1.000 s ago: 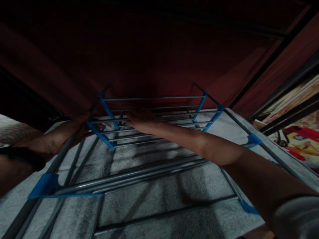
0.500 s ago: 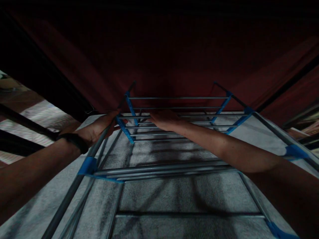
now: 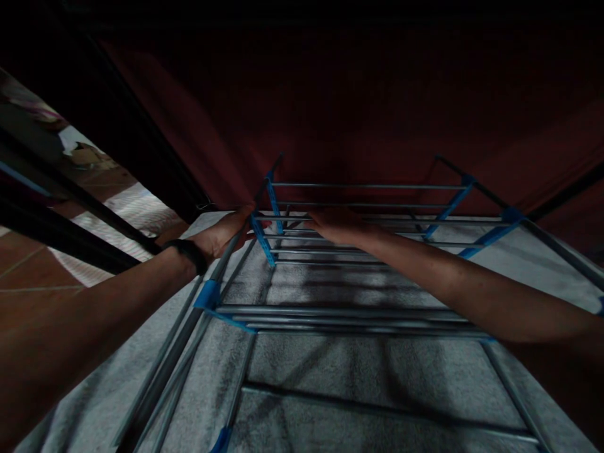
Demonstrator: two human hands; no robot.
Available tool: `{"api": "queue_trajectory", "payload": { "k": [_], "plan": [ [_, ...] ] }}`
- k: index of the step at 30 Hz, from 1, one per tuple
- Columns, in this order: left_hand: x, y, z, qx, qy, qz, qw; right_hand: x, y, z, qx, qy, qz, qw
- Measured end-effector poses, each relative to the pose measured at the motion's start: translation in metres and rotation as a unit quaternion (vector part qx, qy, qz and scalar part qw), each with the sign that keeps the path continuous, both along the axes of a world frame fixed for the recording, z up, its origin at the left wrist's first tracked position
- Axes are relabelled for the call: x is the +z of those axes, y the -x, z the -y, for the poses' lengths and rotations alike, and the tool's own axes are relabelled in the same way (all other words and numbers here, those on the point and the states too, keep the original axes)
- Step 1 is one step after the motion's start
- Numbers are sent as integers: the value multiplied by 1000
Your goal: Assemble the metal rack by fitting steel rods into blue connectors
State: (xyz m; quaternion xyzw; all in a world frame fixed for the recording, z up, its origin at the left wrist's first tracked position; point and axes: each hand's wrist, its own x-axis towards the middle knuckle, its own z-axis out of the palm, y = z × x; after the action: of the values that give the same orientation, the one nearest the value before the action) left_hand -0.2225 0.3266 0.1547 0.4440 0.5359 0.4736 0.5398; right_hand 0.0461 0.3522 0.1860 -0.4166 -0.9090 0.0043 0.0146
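Observation:
A metal rack of grey tubes (image 3: pixel 349 310) with blue plastic connectors (image 3: pixel 263 238) stretches away from me. My left hand (image 3: pixel 224 234), with a dark band at the wrist, is closed around the left side tube beside an upper blue connector. Some of its fingertips show past the tube. My right hand (image 3: pixel 337 225) reaches across to the left part of the crossbars and is closed on one of them, palm down. Its fingertips are partly hidden in shadow. Lower crossbars run between the side tubes nearer to me.
Beneath the rack lies a grey, towel-like cloth (image 3: pixel 325 365). Behind it rises a dark red panel (image 3: pixel 349 132). Dark bars (image 3: pixel 94 214) stand on the left, with a striped cloth (image 3: pixel 127 220) and tiled floor (image 3: pixel 33 277) beyond them.
The view has swung left, so the rack and both hands sit further right in it. Both hands keep nearly the same places on the rack.

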Motion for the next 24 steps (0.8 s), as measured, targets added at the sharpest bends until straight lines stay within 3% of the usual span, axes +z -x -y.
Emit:
{"api": "queue_trajectory", "payload": {
  "k": [9,16,24],
  "plan": [
    [13,-9,10,-15,-4,-12,1000,-3,0,-7,15,11,-19,1000],
    [10,-3,1,-3,23,-47,999,-7,-3,-4,18,-19,-27,999],
    [16,-6,6,-4,34,-80,996,-9,-4,0,48,-46,-47,997]
  ]
}}
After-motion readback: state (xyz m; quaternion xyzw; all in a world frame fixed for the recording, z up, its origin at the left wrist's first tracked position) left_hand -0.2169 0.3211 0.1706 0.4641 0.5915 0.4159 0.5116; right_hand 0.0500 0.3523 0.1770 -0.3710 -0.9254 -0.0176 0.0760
